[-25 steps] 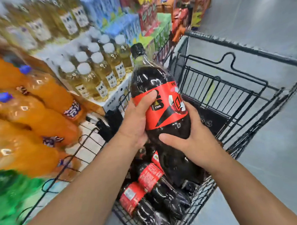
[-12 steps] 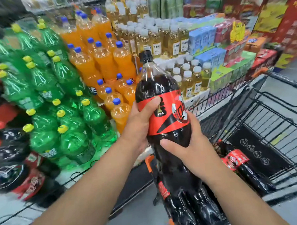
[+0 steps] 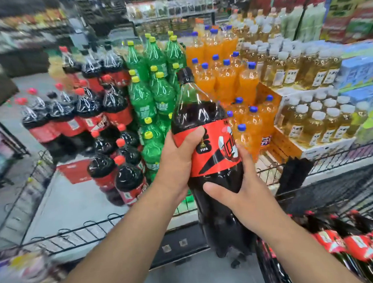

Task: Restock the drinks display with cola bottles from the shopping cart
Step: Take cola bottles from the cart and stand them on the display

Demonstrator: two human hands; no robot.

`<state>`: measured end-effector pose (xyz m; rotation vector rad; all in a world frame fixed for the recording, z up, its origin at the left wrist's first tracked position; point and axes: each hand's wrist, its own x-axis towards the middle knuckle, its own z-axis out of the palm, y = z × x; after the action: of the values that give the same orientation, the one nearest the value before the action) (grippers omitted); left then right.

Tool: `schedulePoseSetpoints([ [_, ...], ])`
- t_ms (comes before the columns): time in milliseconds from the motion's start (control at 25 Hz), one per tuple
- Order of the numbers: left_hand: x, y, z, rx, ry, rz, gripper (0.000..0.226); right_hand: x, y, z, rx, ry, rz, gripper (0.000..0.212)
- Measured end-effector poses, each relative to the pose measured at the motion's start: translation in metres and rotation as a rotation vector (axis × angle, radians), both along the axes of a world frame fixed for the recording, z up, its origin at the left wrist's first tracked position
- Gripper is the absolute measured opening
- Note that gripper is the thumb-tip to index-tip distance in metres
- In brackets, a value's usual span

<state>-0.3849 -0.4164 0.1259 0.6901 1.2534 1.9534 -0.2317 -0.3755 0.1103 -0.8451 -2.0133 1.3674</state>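
I hold a large cola bottle [image 3: 202, 123] upright in both hands; it has a black cap and a red label. My left hand [image 3: 178, 163] grips it at the label from the left. My right hand [image 3: 243, 194] grips its lower body from the right. Behind it stands the drinks display, with stacked cola bottles [image 3: 99, 115] at the left, some red-capped, some black-capped. A bare stretch of the display's white base [image 3: 72, 202] lies in front of them. More cola bottles [image 3: 339, 239] lie in the shopping cart [image 3: 325, 199] at the lower right.
Green soda bottles [image 3: 155, 93] stand beside the cola, then orange soda bottles [image 3: 227, 79] and pale tea bottles [image 3: 306, 72] to the right. A low black wire fence [image 3: 82, 233] edges the display base. Aisle shelves lie blurred behind.
The view has swung left, away from the cart and onto the cola section of the display. The bottle has stayed upright in both hands, carried leftward with the turn.
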Motion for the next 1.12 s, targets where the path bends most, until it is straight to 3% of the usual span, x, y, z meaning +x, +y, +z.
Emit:
schedulePoseSetpoints([
  [400, -0.138, -0.136, -0.001, -0.014, 0.013, 0.128, 0.079, -0.144, -0.124, 0.002, -0.053, 0.048, 0.105, 0.071],
  [920, -0.239, -0.191, -0.031, -0.128, -0.041, 0.354, 0.075, -0.268, -0.148, -0.033, -0.220, 0.052, 0.334, 0.072],
  [1120, -0.273, -0.187, -0.038, -0.175, -0.037, 0.455, 0.059, -0.311, -0.132, -0.045, -0.258, 0.038, 0.455, 0.077],
])
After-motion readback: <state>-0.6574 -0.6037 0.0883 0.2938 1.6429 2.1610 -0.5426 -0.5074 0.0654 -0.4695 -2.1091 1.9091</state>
